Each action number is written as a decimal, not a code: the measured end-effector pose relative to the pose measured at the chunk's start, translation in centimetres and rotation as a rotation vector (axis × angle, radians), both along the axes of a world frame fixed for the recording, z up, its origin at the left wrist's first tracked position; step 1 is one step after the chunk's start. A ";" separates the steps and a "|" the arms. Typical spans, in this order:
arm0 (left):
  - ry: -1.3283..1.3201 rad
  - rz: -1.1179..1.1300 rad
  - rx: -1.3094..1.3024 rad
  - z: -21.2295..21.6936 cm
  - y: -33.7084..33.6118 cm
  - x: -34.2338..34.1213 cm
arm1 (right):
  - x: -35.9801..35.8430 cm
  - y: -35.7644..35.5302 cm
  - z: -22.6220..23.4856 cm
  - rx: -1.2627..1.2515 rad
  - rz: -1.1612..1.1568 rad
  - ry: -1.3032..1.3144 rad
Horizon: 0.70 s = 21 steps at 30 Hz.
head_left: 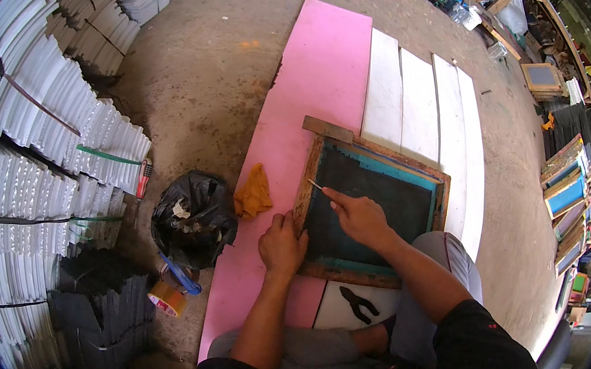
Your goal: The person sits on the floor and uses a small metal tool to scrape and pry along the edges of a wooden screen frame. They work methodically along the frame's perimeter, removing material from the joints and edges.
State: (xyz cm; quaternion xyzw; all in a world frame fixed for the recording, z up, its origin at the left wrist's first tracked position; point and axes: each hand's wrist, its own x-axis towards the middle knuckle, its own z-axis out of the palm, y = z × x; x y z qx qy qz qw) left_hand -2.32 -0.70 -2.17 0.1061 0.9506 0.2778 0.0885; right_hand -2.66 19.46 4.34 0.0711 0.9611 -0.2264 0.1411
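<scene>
**Thin tool meets the frame's left rail, both hands at the near-left corner**

The wooden screen frame (371, 201) lies flat on the floor just ahead of the hands, resting partly on a long pink sheet (314, 94) and partly on white panels (418, 103). It sits skewed, its long sides running from near-left toward far-right. Its dark mesh, edged with teal tape, fills the middle.

The left hand (282, 243) lies palm down on the frame's left wooden rail near the closest corner, fingers curled over the edge, pressing rather than grasping anything loose. The right hand (360, 219) hovers over the mesh just right of the left hand and is closed in a pinch on a thin tool (315, 184). That tool points up and to the left, away from the right hand, and its tip lies at the inner edge of the left rail, just beyond the left hand's fingertips. What kind of tool it is cannot be told; it is too slim.

So the working spot is the left rail: the left hand touches it, and the right hand reaches it only through the tool, which crosses the rail's line at an angle.

Left of the left hand lie an orange rag (254, 192) on the pink sheet and, further left, a black plastic bag (193, 219). Close behind both hands, black pliers (358, 304) lie on a white panel.
</scene>
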 end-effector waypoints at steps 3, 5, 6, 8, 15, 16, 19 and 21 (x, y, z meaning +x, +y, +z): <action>-0.018 0.003 0.009 0.3 0.1 -0.2 | 0.0 -0.1 0.5 0.024 -0.006 -0.026; -0.006 0.011 0.023 0.2 0.0 -0.1 | -0.1 -0.1 0.7 0.009 -0.020 -0.044; -0.009 0.010 0.021 0.3 0.0 -0.1 | 0.0 -0.1 0.8 0.010 -0.019 -0.048; -0.015 0.008 0.015 0.4 0.0 -0.1 | 0.0 -0.2 1.0 0.012 -0.015 -0.055; 0.009 0.002 0.059 0.0 0.1 -0.1 | -0.9 -0.8 1.8 0.145 0.083 -0.089; 0.018 0.002 0.072 -0.2 -0.1 -0.1 | -1.4 -1.9 3.0 0.239 0.116 -0.148; 0.033 -0.010 0.083 -0.3 -0.1 0.0 | -1.3 -3.2 2.7 0.331 0.131 -0.198; 0.036 -0.015 0.081 -0.3 0.0 0.1 | -0.9 -2.2 1.0 0.139 0.091 -0.148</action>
